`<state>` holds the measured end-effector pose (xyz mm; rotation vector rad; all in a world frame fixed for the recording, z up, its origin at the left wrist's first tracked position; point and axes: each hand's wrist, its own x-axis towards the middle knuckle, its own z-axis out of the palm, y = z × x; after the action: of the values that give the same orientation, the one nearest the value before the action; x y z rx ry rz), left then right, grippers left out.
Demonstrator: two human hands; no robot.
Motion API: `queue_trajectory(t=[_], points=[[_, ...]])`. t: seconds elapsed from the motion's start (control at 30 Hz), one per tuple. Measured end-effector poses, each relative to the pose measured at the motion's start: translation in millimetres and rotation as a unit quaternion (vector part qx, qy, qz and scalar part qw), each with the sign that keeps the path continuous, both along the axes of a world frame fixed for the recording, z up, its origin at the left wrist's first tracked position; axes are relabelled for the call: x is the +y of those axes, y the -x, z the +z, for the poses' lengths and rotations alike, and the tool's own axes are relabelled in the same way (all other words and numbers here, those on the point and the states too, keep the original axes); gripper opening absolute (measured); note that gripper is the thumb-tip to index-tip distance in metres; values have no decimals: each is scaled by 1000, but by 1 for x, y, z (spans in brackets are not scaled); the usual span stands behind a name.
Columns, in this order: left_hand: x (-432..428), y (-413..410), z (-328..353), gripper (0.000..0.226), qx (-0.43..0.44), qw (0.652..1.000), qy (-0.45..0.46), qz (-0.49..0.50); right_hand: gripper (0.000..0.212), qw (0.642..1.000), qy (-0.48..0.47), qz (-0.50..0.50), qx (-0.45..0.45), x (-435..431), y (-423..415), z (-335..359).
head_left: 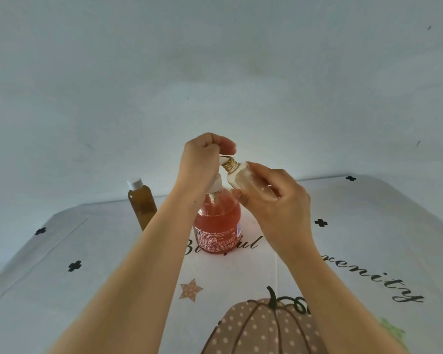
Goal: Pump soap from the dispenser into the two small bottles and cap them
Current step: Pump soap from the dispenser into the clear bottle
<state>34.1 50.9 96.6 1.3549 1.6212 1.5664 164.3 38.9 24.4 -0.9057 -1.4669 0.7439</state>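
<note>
One of the two small bottles is looking finished as I am following from the remote desk: the amber bottle (141,205) is standing upright with its white cap (135,183) on, left of the dispenser (218,226) on the printed tablecloth (368,238), though I cannot tell how full it is. The left hand (202,159) is curling its fingers over the pump head (224,159). The right hand (276,200) is gripping the clear bottle (238,176), fingers wrapped round its body, tilting its bare threaded neck against the nozzle. By my reading, filling is under way. Capping this bottle is remaining, and its cap is not showing.
</note>
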Motion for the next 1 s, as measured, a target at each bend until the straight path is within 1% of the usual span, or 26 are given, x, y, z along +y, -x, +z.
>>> queue_trajectory(t=[0.1, 0.2, 0.37, 0.47, 0.57, 0.73, 0.9, 1.0], points=[[2, -2, -3, 43, -16, 1000, -13, 5, 48, 1000, -12, -6, -1, 0, 1, -2], [2, -1, -4, 43, -11, 1000, -15, 4, 49, 1000, -22, -12, -4, 1, 2, -5], [0, 1, -13, 40, 6, 1000, 24, -19, 46, 999, -18, -7, -26, 3, 2, -10], [0, 1, -14, 40, 14, 999, 31, -17, 48, 1000, -4, -1, -21, 3, 3, -12], [-2, 0, -11, 39, 11, 1000, 18, -19, 48, 1000, -8, 3, -6, 1, 3, -10], [1, -2, -2, 40, -18, 1000, 5, -3, 49, 1000, -24, -7, 4, -1, 4, -7], [-1, 0, -3, 40, -34, 999, 1, -9, 48, 998, -45, -20, -25, -2, 6, -8], [0, 1, -4, 40, -43, 999, -4, -8, 54, 997, -57, -25, -36, -2, 6, -8]])
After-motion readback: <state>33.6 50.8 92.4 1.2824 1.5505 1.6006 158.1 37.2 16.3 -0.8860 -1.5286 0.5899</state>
